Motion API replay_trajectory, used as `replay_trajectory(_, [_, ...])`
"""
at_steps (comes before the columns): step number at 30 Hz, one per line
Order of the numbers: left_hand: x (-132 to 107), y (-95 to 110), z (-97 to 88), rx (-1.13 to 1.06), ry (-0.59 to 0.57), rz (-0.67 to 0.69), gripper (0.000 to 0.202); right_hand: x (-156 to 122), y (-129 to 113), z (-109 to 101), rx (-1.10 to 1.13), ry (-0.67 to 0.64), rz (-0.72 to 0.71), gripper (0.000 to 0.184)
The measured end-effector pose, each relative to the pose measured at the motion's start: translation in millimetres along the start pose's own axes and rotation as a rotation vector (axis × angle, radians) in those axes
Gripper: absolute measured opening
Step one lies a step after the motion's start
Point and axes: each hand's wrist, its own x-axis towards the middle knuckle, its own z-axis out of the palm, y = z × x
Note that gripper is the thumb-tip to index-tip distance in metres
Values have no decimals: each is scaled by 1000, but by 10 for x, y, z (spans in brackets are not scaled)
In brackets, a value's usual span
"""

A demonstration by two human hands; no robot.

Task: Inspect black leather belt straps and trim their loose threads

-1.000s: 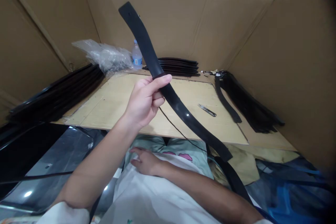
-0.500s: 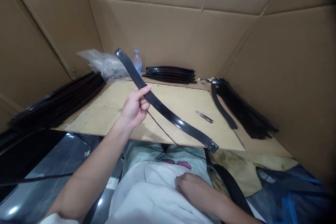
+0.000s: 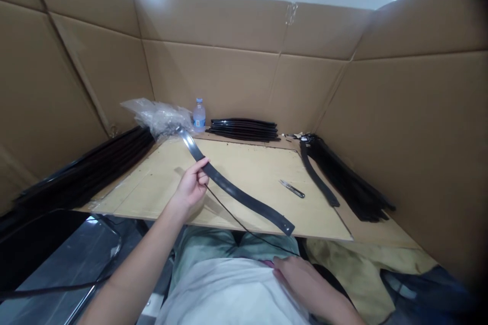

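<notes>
Pinched in my left hand (image 3: pixel 193 183) is a long, curved, glossy black strip (image 3: pixel 244 197), held above the board and slanting from upper left to lower right. A small hole or stud shows near its lower end. My right hand (image 3: pixel 292 269) rests at my lap against the white shirt, its fingers partly hidden, so I cannot see if they hold anything. Thread snips (image 3: pixel 292 189) lie on the board (image 3: pixel 152 183), right of the strip. Another black strip (image 3: pixel 318 175) lies further right. A thin dark cord (image 3: pixel 236 219) runs from near my left hand down toward my lap.
Stacks of black strips lie at the left (image 3: pixel 87 167), at the back (image 3: pixel 244 129) and at the right (image 3: pixel 348 180). A water bottle (image 3: pixel 199 116) stands beside crumpled clear plastic (image 3: pixel 160 116). Cardboard walls (image 3: pixel 213 73) enclose the table on three sides.
My view has tilted up, showing the wall's top edge and ceiling lights. The strip in my left hand has turned slightly and its shine has shifted. My right hand stays near my lap.
</notes>
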Motion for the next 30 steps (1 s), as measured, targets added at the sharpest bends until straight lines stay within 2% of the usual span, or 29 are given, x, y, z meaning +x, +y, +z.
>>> replay_trajectory(2, [52,-24,-80,-25,18,-17,16,80,140,-100,122,24,26,35])
replay_trajectory(3, [79,-47,-116,-28,21,-25,15,123,194,-146,268,-9,38,39])
replay_trajectory(6, [186,-139,-186,-19,13,-39,11,246,227,-281,908,-72,109,51])
replay_trajectory(8, [287,-195,-185,-4,-5,-42,10,329,151,-377,1222,-62,94,56])
replay_trajectory(11, [475,-232,-112,30,-55,-32,13,499,26,-528,1471,-51,46,61])
replay_trajectory(14, [660,-230,-10,85,-124,-6,20,756,34,-670,1647,-71,45,51])
replay_trajectory(17, [798,-243,36,150,-169,32,26,1012,134,-757,1700,-312,73,41])
replay_trajectory(19, [846,-265,23,199,-181,45,30,1108,181,-765,1658,-366,78,40])
replay_trajectory(22, [834,-297,-40,283,-185,47,35,1106,181,-717,1541,-219,84,40])
replay_trajectory(25, [721,-303,-137,363,-165,69,36,1014,139,-663,1402,-99,104,41])
replay_trajectory(30, [451,-278,-359,488,-91,94,38,936,85,-656,1210,12,143,36])
